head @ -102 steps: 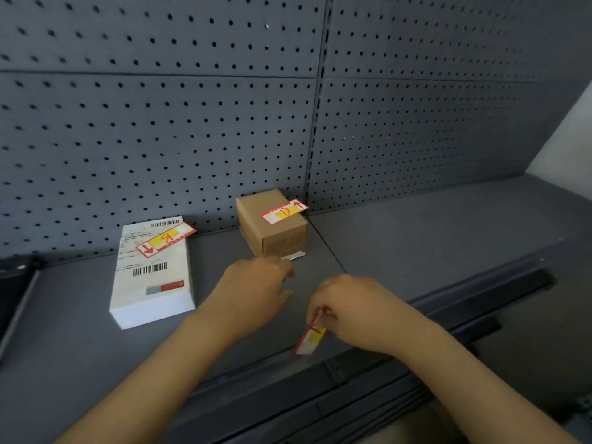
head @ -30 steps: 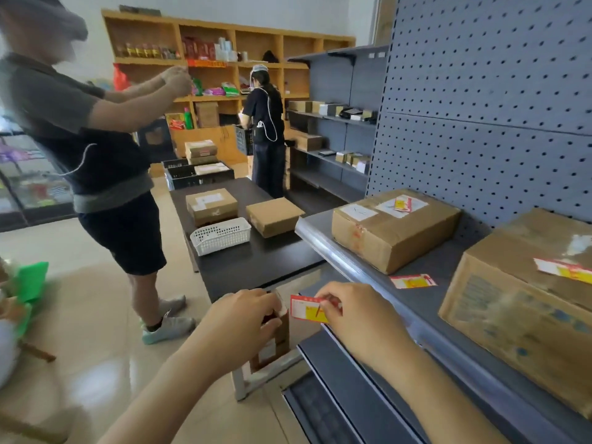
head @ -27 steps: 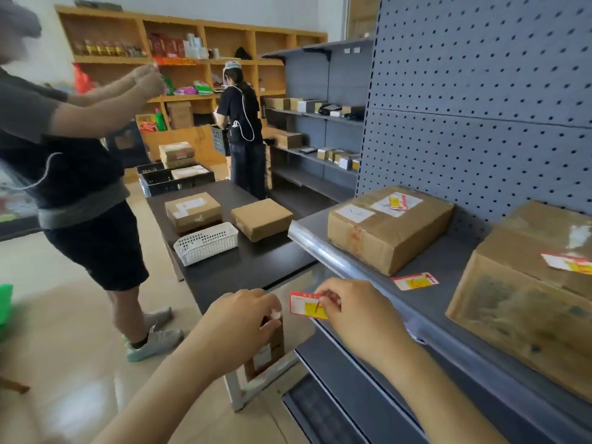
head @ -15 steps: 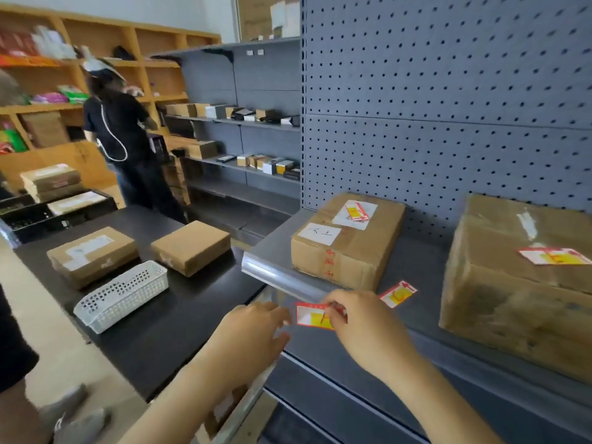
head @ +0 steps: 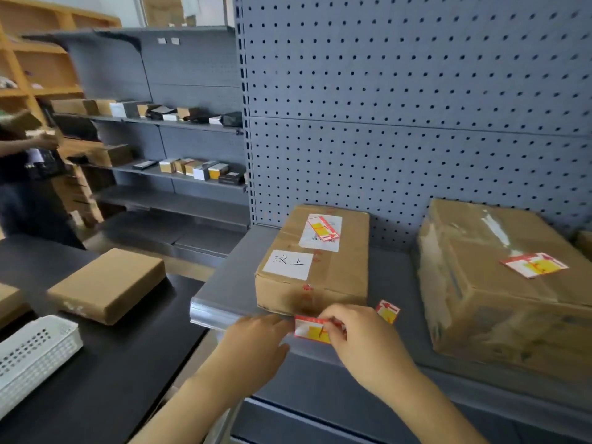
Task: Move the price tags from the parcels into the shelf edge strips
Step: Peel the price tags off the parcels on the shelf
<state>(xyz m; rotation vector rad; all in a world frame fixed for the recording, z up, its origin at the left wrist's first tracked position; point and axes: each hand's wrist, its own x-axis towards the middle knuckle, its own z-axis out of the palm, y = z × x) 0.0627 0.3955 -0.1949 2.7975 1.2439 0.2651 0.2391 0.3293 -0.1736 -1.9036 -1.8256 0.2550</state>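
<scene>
My right hand (head: pixel 362 344) pinches a red, white and yellow price tag (head: pixel 309 329) at the clear shelf edge strip (head: pixel 217 314), just in front of the left cardboard parcel (head: pixel 315 267). My left hand (head: pixel 256 344) is beside the tag's left end with its fingers against the strip. A second tag (head: pixel 324 228) lies on top of that parcel. A third tag (head: pixel 387 310) lies on the grey shelf (head: pixel 230 280) behind my right hand. The big parcel (head: pixel 499 283) on the right carries another tag (head: pixel 533 264).
To the left stands a black table (head: pixel 105 373) with a flat cardboard box (head: pixel 107 283) and a white perforated basket (head: pixel 32 354). Behind the parcels rises a grey pegboard wall (head: pixel 400 107). A person (head: pixel 28 174) stands at far left near other shelves with small boxes.
The view has swung right, from the room toward the shelf. My right hand carried the tag from mid-air up to the edge strip in front of the left parcel; my left hand followed.
</scene>
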